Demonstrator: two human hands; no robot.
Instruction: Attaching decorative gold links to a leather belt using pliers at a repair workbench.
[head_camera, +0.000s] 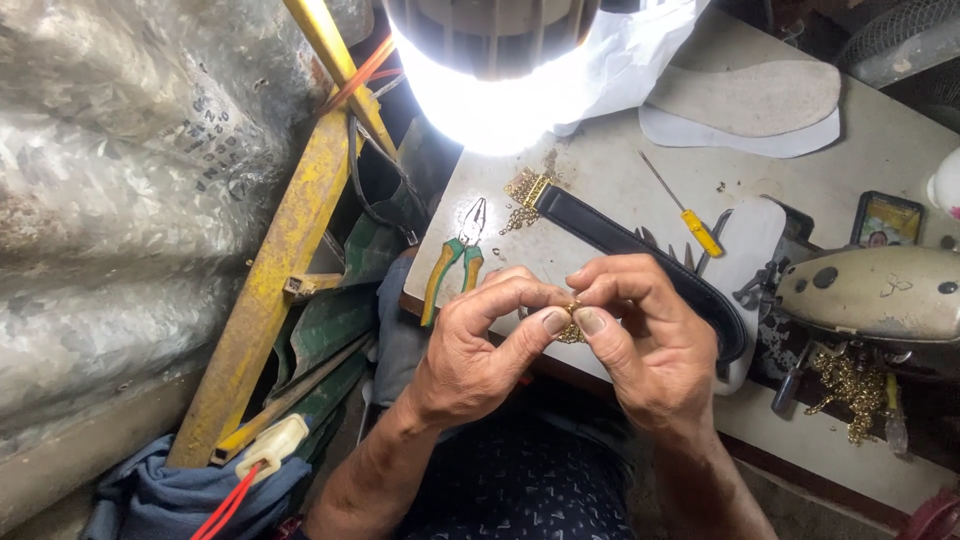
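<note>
My left hand (480, 345) and my right hand (640, 340) meet at the fingertips over the near edge of a worktable (600, 170). Both pinch a small gold chain piece (572, 322) between thumbs and forefingers. A black leather strap (640, 255) lies on the table just behind my hands, with a gold chain ornament (525, 195) at its far end. Green-handled pliers (452, 265) rest left of my left hand.
A yellow-handled screwdriver (690, 220) lies beyond the strap. Shoe insoles (750, 105) sit at the back. A sewing machine (870, 295) stands at right above a heap of gold chain (850, 385). A bright lamp (490, 70) hangs overhead. A yellow metal frame (280, 270) stands at left.
</note>
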